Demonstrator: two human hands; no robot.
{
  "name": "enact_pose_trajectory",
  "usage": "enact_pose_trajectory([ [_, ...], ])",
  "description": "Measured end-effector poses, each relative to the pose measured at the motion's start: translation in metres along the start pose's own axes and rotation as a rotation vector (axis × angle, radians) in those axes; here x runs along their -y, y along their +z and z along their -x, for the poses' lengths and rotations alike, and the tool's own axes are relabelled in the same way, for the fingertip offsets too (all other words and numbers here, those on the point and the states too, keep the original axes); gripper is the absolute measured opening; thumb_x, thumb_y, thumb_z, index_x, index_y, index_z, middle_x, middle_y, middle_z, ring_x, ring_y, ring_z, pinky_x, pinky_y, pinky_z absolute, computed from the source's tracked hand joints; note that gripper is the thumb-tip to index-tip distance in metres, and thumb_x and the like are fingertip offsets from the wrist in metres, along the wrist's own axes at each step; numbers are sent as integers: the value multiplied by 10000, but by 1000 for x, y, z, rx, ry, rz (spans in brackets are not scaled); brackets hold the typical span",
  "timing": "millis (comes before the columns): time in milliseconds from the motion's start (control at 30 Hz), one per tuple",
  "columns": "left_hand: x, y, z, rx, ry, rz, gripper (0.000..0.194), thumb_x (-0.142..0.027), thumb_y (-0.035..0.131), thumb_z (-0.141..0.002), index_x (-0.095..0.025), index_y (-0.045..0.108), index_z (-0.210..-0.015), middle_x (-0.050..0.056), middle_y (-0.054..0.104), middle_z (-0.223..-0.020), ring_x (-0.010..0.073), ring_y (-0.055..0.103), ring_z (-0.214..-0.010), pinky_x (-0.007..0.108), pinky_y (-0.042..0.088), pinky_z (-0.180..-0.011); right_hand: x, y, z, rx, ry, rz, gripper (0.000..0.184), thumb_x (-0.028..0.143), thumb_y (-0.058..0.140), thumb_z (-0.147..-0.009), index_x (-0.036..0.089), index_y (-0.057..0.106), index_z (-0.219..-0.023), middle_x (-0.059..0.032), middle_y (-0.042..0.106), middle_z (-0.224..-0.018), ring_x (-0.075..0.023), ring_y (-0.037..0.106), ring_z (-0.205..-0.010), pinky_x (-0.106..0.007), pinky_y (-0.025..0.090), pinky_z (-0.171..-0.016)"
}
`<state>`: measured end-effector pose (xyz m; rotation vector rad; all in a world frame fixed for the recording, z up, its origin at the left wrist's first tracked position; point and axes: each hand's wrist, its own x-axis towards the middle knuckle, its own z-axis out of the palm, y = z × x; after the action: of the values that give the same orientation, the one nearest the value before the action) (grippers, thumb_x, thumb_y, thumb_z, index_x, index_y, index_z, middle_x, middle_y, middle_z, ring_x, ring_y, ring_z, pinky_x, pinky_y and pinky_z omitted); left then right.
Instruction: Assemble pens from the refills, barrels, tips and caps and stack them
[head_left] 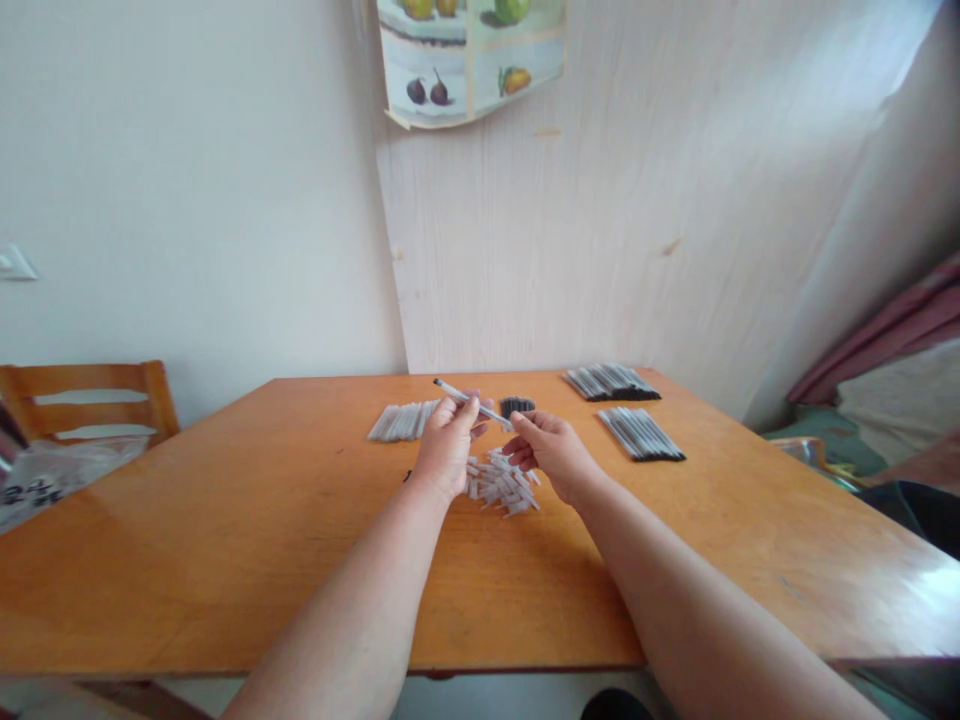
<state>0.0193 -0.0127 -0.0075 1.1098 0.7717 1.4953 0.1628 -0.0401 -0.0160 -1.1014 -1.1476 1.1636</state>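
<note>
My left hand (448,440) is closed around the middle of a slim pen (491,413) with a clear whitish barrel and a dark far-left end. Thumb and fingertips of my right hand (546,448) pinch the pen's right end; whether a small part sits between them is too small to tell. Under my hands lies a loose heap of short white translucent pen caps (504,483). Behind my left hand a row of clear barrels (401,422) lies side by side. A small bunch of dark pen parts (517,406) is just beyond my hands.
Two groups of pens with black ends, a nearer row (641,434) and a farther pile (609,381), lie at the right back of the wooden table (225,540). A wooden chair (82,390) with a plastic bag (67,470) stands left. The wall (480,250) borders the table's far edge.
</note>
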Motion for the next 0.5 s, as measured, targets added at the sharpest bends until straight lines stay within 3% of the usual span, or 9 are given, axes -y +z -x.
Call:
enact_pose_trajectory([
  [100, 6, -3, -4, 6, 104, -197, 299, -367, 637, -815, -194, 637, -1060, 53, 705, -925, 157, 640, -880, 279, 465, -778, 0, -3, -2, -134, -117, 130, 279, 444, 571, -857, 167, 561, -824, 5, 612, -578, -85, 502, -439, -188, 360, -414],
  [200, 13, -8, -9, 76, 247, -484, 271, -333, 614, -834, -197, 675, -1060, 58, 707, -944, 173, 629, -885, 300, 458, -818, 3, -5, -3, -213, -257, 150, 277, 435, 587, -817, 159, 594, -843, 10, 604, -628, -92, 496, -494, -212, 391, -470],
  [333, 12, -13, -7, 173, 460, -974, 236, -306, 553, -880, -224, 713, -1033, 71, 690, -938, 196, 601, -897, 328, 437, -831, 5, -6, -3, -241, -387, 206, 341, 461, 573, -815, 150, 632, -941, -17, 636, -716, -117, 523, -571, -243, 423, -545],
  [500, 2, -13, 1, 136, 576, -1365, 252, -316, 527, -895, -310, 713, -1066, 67, 660, -945, 233, 550, -955, 362, 387, -834, 4, -9, -3, -246, -501, 450, 253, 386, 559, -820, 164, 674, -859, -20, 642, -698, -138, 547, -628, -252, 412, -599],
])
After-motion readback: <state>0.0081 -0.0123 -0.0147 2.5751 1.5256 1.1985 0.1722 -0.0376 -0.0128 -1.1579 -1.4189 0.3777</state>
